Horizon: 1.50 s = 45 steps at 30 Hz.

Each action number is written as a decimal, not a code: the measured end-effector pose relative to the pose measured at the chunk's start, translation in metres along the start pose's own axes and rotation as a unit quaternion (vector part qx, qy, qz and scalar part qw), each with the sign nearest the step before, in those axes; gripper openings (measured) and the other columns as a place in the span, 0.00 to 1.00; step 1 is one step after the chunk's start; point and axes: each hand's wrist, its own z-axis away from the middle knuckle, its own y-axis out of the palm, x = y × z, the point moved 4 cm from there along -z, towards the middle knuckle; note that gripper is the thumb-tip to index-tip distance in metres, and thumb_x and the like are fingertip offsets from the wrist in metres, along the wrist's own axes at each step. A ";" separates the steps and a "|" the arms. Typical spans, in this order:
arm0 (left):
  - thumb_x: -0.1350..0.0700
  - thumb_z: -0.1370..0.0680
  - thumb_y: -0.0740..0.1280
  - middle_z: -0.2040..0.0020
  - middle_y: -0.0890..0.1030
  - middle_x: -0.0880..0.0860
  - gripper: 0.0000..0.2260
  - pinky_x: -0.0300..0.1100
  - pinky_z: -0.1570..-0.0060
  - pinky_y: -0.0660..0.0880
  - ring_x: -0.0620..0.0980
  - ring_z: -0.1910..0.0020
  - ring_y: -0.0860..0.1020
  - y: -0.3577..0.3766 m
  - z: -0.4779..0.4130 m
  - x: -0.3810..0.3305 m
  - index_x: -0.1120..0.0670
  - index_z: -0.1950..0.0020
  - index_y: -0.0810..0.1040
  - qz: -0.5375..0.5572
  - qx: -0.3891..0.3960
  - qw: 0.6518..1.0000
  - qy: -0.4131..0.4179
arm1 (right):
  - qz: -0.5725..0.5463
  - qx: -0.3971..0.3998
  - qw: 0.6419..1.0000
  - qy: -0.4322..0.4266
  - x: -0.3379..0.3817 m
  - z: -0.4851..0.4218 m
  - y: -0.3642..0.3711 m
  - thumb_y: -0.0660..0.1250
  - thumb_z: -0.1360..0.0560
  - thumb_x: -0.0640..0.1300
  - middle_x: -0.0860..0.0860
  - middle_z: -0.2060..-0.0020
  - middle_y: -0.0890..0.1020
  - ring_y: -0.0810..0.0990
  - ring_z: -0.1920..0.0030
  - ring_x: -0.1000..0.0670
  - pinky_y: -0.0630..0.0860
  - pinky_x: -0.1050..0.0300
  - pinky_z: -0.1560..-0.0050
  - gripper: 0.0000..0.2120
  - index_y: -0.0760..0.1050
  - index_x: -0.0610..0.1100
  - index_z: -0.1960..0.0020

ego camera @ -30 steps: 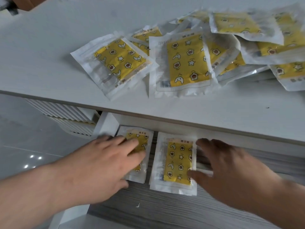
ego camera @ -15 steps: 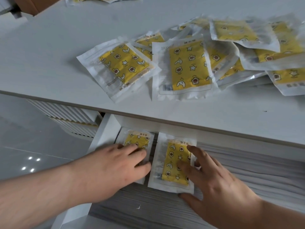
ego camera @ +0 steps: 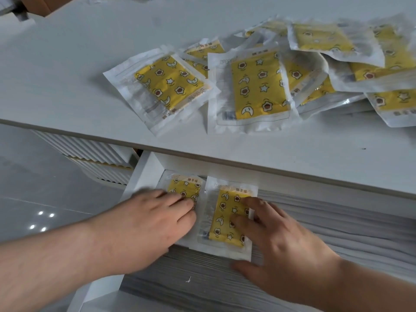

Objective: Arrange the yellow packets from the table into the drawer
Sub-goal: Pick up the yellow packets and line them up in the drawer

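Note:
Two yellow packets lie side by side at the back left of the open drawer [ego camera: 144,174]. My left hand [ego camera: 148,224] lies flat on the left packet [ego camera: 186,185] and covers most of it. My right hand [ego camera: 276,239] presses its straight fingers on the right packet [ego camera: 225,212], with the thumb at the packet's lower edge. Several more yellow packets in clear wrappers lie in a loose heap [ego camera: 258,86] on the white table [ego camera: 67,70] above the drawer.
The drawer floor [ego camera: 337,221] is grey wood grain and runs on to the right of the two packets. A white ribbed cabinet [ego camera: 85,154] stands under the table at left, over a glossy grey floor [ego camera: 45,199]. A brown box corner [ego camera: 45,5] sits at the table's far left.
My right hand came down onto the right packet and now presses it flat, thumb at its lower edge. The left hand stayed on the left packet. The camera moved slightly closer.

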 end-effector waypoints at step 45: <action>0.37 0.22 0.51 0.39 0.80 0.54 0.28 0.54 0.29 0.56 0.58 0.39 0.77 -0.082 0.056 0.025 0.55 0.38 0.78 0.117 -0.047 0.982 -0.140 | 0.015 0.110 0.991 0.078 0.034 0.027 -0.074 0.55 0.26 0.65 0.40 0.32 0.73 0.72 0.32 0.36 0.68 0.38 0.34 0.31 0.72 0.46 0.33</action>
